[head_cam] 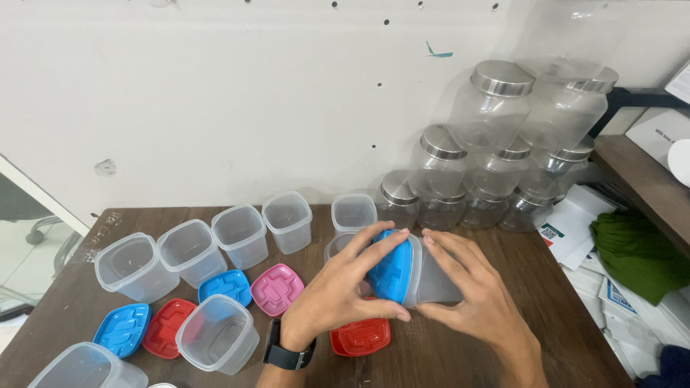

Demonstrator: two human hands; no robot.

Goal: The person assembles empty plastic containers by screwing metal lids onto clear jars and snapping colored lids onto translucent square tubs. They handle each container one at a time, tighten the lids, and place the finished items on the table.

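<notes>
My left hand (338, 291) and my right hand (471, 294) meet over the middle of a brown wooden table (503, 251). Between them lies a clear plastic container (435, 284) on its side, with a blue lid (392, 271) on its mouth. The fingers of my left hand curl round the blue lid. The body of the container rests in my right hand. A black watch (287, 353) is on my left wrist. Partly hidden under my left hand, a red lid (361, 336) lies flat on the table.
Several open clear containers (241, 233) stand in a row at left. Loose lids lie by them: pink (277, 289), blue (122, 329), red (167, 327). Stacked clear jars with metal lids (496, 129) lean on the wall. Papers (575, 223) and green cloth (636, 251) lie at right.
</notes>
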